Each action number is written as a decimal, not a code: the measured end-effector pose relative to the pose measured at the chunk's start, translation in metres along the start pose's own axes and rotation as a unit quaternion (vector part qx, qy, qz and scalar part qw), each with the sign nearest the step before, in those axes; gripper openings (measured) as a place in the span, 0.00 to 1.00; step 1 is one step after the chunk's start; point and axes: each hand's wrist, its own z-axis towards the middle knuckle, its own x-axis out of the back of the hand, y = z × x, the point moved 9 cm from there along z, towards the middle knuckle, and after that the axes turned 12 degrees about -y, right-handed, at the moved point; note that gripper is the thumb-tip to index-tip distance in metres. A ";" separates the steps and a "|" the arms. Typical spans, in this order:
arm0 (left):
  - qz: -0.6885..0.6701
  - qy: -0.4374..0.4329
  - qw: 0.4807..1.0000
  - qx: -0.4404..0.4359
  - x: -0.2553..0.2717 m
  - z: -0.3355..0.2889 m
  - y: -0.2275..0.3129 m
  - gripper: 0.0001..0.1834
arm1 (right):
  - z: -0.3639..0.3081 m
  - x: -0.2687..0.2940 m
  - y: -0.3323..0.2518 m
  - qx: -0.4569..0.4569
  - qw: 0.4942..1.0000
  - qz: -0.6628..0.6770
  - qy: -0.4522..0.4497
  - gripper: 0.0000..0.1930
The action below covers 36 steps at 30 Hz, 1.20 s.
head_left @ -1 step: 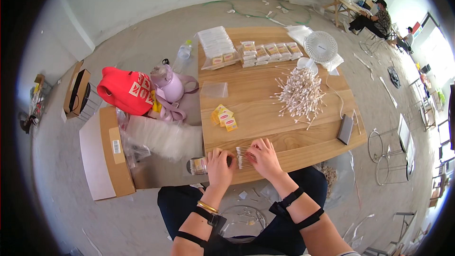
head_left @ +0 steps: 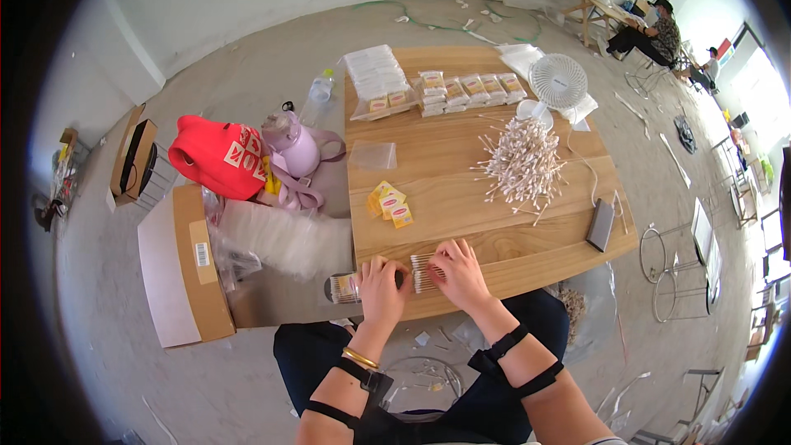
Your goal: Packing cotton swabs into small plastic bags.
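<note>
One row of cotton swabs (head_left: 421, 274) lies on the worktop (head_left: 461, 237) between two hands, all placed as in the earlier frame. The right hand's (head_left: 460, 274) curled grip touches it; whether that or the left hand's (head_left: 382, 290) grip pinches anything is unclear. Beyond: at least three yellow cards (head_left: 401, 215), one swab heap (head_left: 523, 161), one fan (head_left: 558, 81).

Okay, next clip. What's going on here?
At a wooden table, the camera wearer's right hand has its fingers on a neat row of cotton swabs near the front edge. The left hand is curled just left of that row, with a bundle of swabs on its other side; whether it holds anything is unclear. Farther back lie some yellow cards, a loose heap of swabs and rows of small packets.
</note>
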 end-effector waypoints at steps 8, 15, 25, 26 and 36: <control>-0.002 -0.007 1.000 -0.007 -0.002 0.010 -0.001 0.07 | 0.012 -0.002 -0.001 0.007 0.999 -0.025 -0.037 0.08; 0.012 -0.027 1.000 -0.005 -0.005 0.013 0.003 0.07 | 0.019 -0.003 -0.005 0.026 0.996 -0.048 -0.064 0.06; 0.025 -0.007 0.999 -0.026 -0.010 0.017 -0.002 0.06 | 0.024 -0.013 -0.012 0.064 0.985 -0.134 -0.092 0.06; 0.021 -0.005 0.999 -0.029 -0.008 0.016 -0.003 0.05 | 0.024 -0.014 -0.013 0.068 0.984 -0.137 -0.088 0.06; 0.006 -0.014 0.999 -0.044 0.038 -0.048 0.005 0.07 | 0.020 -0.010 -0.006 0.064 0.986 -0.138 -0.073 0.03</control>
